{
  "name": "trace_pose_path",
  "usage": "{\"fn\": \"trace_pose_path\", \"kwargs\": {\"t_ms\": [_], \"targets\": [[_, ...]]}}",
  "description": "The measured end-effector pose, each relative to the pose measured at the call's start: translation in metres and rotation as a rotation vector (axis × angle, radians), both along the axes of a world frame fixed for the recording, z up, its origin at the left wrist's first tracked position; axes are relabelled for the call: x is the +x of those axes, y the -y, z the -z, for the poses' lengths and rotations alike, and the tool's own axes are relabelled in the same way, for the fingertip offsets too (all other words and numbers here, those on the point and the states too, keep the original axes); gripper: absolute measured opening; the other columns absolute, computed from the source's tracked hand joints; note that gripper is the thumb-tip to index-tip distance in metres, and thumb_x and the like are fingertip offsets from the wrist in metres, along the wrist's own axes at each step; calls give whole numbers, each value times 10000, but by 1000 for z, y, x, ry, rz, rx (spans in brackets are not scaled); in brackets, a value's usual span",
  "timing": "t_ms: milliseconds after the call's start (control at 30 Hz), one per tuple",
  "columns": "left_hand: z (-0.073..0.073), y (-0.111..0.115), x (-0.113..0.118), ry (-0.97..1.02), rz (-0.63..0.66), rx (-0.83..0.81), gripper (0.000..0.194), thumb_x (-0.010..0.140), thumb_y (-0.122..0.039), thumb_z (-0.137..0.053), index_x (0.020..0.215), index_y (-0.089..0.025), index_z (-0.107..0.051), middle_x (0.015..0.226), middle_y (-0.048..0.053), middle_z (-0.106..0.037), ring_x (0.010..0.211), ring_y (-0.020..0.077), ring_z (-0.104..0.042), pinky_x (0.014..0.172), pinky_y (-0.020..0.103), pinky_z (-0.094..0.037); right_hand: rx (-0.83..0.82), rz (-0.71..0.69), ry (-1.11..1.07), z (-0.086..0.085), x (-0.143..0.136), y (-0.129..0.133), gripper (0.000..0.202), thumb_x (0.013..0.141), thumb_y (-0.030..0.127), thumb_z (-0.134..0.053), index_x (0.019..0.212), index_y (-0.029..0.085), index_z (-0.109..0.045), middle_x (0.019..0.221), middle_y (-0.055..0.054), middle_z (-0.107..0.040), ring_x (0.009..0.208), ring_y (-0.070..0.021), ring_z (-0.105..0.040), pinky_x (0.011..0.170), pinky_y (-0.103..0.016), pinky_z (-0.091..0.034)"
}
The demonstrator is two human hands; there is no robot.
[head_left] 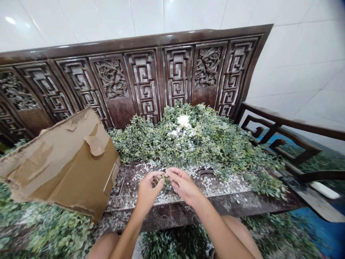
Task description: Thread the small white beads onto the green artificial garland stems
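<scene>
Both hands meet over the front of a dark wooden bench seat (126, 203). My left hand (148, 187) is closed with thumb and fingers around a small green leafy sprig (166, 182). From the other side, my right hand (183, 184) pinches at the top of the same sprig; its fingertips partly hide what they hold. Small white discs (211, 185) lie scattered on the seat beneath and around the hands. Behind them rises a large heap of green leafy sprigs (215, 140), with a clump of white pieces (183, 122) on it.
A torn cardboard sheet (72, 169) leans at the left, beside a bent wire frame (113, 180). The carved bench back (142, 79) stands behind. On the right are the armrest (296, 120) and a white oblong object (325, 190). More greenery (175, 242) lies below the seat.
</scene>
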State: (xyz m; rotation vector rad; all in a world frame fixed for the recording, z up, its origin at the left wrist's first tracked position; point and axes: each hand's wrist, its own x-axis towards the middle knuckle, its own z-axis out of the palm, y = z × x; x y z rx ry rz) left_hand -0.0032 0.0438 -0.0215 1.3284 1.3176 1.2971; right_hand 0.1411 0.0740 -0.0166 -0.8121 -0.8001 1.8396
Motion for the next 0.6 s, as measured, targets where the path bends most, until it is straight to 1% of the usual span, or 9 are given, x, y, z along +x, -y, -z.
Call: {"fn": "trace_pose_path", "kwargs": {"t_ms": [133,300,433,600], "targets": [[-6,3,-1,69,14,-48,199,732,-252,-680,909,-159,-682,858,52,-704,828,189,-631,754,277,-481,-92,-38,-106,0,-2,0,260,602,266,-866,767,140,-710,706,3,-594,579,-47,-433,456,-161,-254],[-8,0,-3,128,17,-80,200,750,-303,-682,884,-155,-685,877,62,-712,867,200,-631,801,295,-474,-151,-93,-215,2,-2,-1,265,588,193,-872,780,121,-704,695,-3,-601,543,-23,-431,438,-133,-247],[-7,1,-4,139,10,-85,189,782,-307,-661,895,-159,-692,907,60,-713,897,193,-627,834,287,-462,-150,-114,-212,3,-2,-2,267,583,174,-872,785,110,-710,684,-5,-601,537,-20,-441,432,-131,-248],[-7,3,-2,124,15,-72,189,792,-327,-661,860,-154,-689,853,53,-708,836,184,-621,790,279,-466,-168,-132,-211,5,-1,-2,262,567,165,-881,768,117,-720,683,11,-592,515,-10,-411,431,-135,-260]]}}
